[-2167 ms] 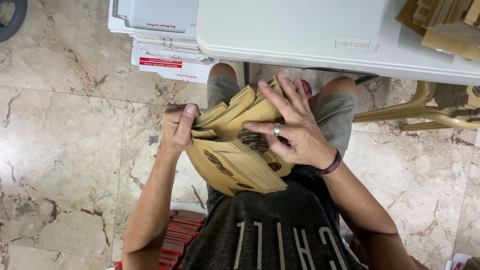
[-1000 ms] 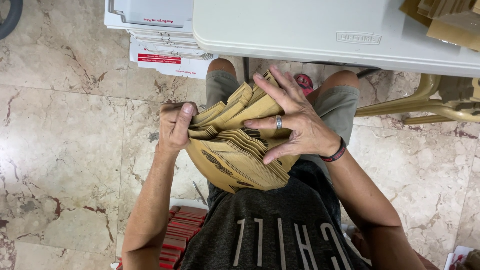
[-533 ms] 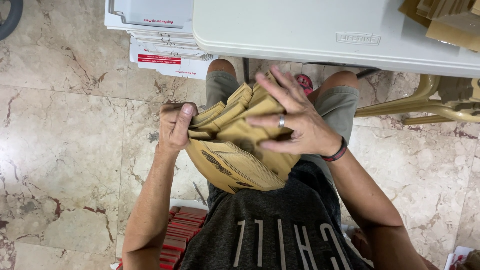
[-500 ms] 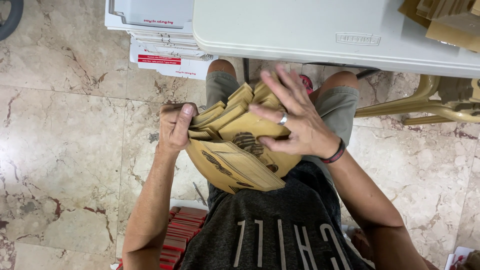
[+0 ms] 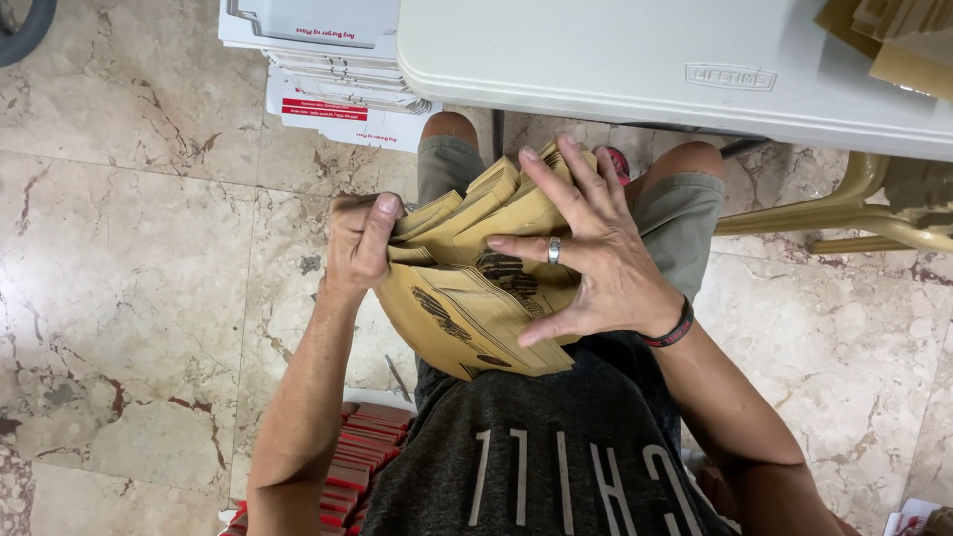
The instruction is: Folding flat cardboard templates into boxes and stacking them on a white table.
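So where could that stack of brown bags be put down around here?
The white table is bare in its near middle, between the cardboard pieces at its right end and its left edge. The marble floor is open left of the left hand. It is crowded under the table: white boxes, knees, chair legs.
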